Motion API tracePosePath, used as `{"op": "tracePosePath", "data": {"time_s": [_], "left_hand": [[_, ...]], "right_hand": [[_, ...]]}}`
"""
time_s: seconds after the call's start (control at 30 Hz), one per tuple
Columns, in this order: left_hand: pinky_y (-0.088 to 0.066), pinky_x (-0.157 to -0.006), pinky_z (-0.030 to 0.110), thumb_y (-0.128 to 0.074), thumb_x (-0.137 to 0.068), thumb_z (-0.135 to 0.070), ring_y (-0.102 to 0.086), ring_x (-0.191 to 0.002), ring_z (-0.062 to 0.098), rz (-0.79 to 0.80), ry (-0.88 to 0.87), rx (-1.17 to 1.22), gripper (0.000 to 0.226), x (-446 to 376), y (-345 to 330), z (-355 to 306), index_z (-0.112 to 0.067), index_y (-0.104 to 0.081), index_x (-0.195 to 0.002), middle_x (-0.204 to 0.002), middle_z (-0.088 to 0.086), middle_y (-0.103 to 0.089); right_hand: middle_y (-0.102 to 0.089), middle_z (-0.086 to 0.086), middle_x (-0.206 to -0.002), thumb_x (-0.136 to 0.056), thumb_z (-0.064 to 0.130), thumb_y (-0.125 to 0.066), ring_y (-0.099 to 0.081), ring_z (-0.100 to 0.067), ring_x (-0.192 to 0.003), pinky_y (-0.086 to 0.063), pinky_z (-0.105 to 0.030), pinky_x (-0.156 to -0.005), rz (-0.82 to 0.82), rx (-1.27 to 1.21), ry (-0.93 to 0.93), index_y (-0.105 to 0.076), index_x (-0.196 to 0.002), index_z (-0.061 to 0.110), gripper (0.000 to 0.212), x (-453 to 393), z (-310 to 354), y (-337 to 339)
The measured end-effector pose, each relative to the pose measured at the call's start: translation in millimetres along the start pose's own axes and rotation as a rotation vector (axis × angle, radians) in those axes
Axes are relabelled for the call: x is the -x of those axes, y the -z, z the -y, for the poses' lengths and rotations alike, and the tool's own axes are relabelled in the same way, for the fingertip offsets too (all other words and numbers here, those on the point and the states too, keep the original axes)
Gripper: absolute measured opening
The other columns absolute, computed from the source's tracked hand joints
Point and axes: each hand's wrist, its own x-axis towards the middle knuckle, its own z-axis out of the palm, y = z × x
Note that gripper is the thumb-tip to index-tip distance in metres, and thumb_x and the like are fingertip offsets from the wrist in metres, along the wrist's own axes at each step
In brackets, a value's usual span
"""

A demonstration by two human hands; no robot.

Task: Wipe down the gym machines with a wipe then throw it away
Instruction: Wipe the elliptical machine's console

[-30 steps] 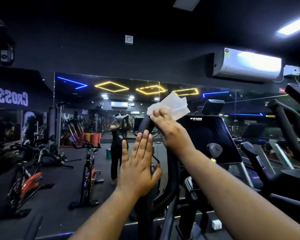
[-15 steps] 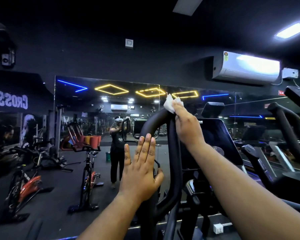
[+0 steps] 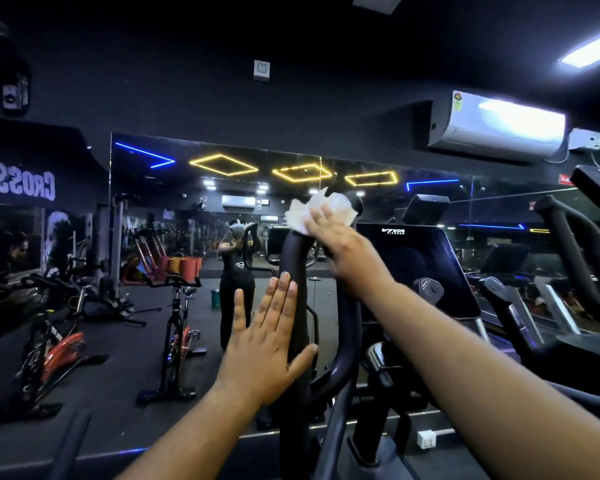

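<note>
A white wipe [image 3: 338,204] lies bunched over the top bend of the black looped handle [image 3: 293,251] of the elliptical machine in front of me. My right hand [image 3: 343,247] reaches up and grips the wipe against that bend, fingers curved over the bar. My left hand [image 3: 264,344] rests flat on the handle's left bar lower down, fingers straight and thumb spread across the bar. The machine's dark console screen [image 3: 416,265] stands just right of the handle.
A second machine with thick black arms [image 3: 575,251] stands close on the right. A wall mirror [image 3: 146,209] ahead reflects spin bikes [image 3: 177,334] and a person. An air conditioner [image 3: 499,129] hangs high on the right wall. A small white box [image 3: 426,439] sits on the floor.
My right hand has slid the wipe along the top of the handle loop, from its right side toward the crest. My left hand has kept its place on the bar.
</note>
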Motion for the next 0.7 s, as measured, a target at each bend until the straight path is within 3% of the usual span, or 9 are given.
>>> {"op": "tracePosePath", "data": {"time_s": [0.1,0.13,0.2,0.27,0.33,0.4,0.53,0.7], "left_hand": [[-0.005,-0.122,0.063,-0.028,-0.096,-0.078,-0.009,-0.158,0.025,0.010,0.025,-0.021,0.102,11.9,-0.7,6.0,-0.004,-0.009,-0.163,-0.172,0.012,-0.003],[-0.004,-0.122,0.062,-0.027,-0.094,-0.081,-0.009,-0.158,0.025,0.013,0.040,-0.018,0.105,14.7,-0.4,8.3,-0.003,-0.008,-0.162,-0.172,0.013,-0.002],[-0.003,-0.122,0.061,-0.027,-0.092,-0.084,-0.009,-0.158,0.026,0.015,0.048,-0.014,0.110,16.4,2.4,10.5,-0.002,-0.005,-0.162,-0.171,0.014,-0.002],[-0.004,-0.122,0.062,-0.028,-0.091,-0.084,-0.009,-0.158,0.027,0.002,0.021,-0.008,0.112,16.1,7.0,9.4,-0.001,-0.004,-0.162,-0.171,0.015,-0.001],[-0.004,-0.122,0.061,-0.029,-0.090,-0.084,-0.006,-0.158,0.027,-0.010,0.009,0.007,0.113,15.8,10.9,7.2,-0.002,-0.003,-0.162,-0.171,0.015,0.001],[0.000,-0.122,0.059,-0.026,-0.089,-0.086,-0.003,-0.159,0.026,0.007,0.021,0.027,0.114,16.4,12.7,5.5,-0.003,0.000,-0.162,-0.172,0.013,0.005],[0.003,-0.123,0.057,-0.016,-0.084,-0.091,0.005,-0.158,0.024,0.067,0.083,0.057,0.119,17.0,13.3,6.6,-0.004,0.005,-0.162,-0.171,0.010,0.011],[0.004,-0.123,0.057,-0.020,-0.079,-0.093,0.014,-0.157,0.021,0.104,0.100,0.077,0.123,20.0,14.2,8.3,-0.006,0.011,-0.161,-0.171,0.008,0.017]], "right_hand": [[-0.035,-0.011,-0.160,-0.087,-0.012,-0.061,-0.018,-0.020,-0.152,-0.005,-0.021,-0.124,0.088,-0.052,0.165,-0.044,-0.150,0.007,0.069,21.1,25.3,-15.9],[-0.034,-0.011,-0.161,-0.087,-0.013,-0.060,-0.016,-0.021,-0.153,-0.002,-0.018,-0.123,0.130,-0.071,0.221,-0.043,-0.151,0.007,0.069,29.9,29.0,-20.2],[-0.034,-0.012,-0.161,-0.086,-0.015,-0.058,-0.020,-0.025,-0.154,-0.009,-0.027,-0.125,0.197,-0.070,0.328,-0.042,-0.152,0.006,0.071,43.5,28.4,-20.0],[-0.041,-0.016,-0.156,-0.082,-0.019,-0.060,-0.029,-0.028,-0.150,-0.023,-0.039,-0.123,0.118,-0.034,0.356,-0.045,-0.149,0.003,0.072,42.4,20.5,-10.2],[-0.044,-0.019,-0.153,-0.079,-0.022,-0.061,-0.032,-0.028,-0.147,-0.029,-0.046,-0.121,-0.072,-0.066,0.172,-0.046,-0.147,0.000,0.072,30.9,10.0,-0.9],[-0.040,-0.015,-0.156,-0.087,-0.016,-0.059,-0.026,-0.027,-0.151,-0.028,-0.048,-0.122,-0.135,-0.092,-0.022,-0.043,-0.150,0.003,0.067,18.7,6.0,4.5],[-0.030,-0.014,-0.162,-0.088,-0.013,-0.049,-0.015,-0.024,-0.153,-0.016,-0.031,-0.125,0.076,-0.140,-0.031,-0.038,-0.153,0.005,0.069,24.5,24.4,-11.4],[-0.033,-0.018,-0.160,-0.085,-0.006,-0.050,-0.023,-0.030,-0.150,-0.026,-0.034,-0.121,0.185,-0.164,0.106,-0.042,-0.151,0.002,0.066,81.5,39.1,-29.1]]}}
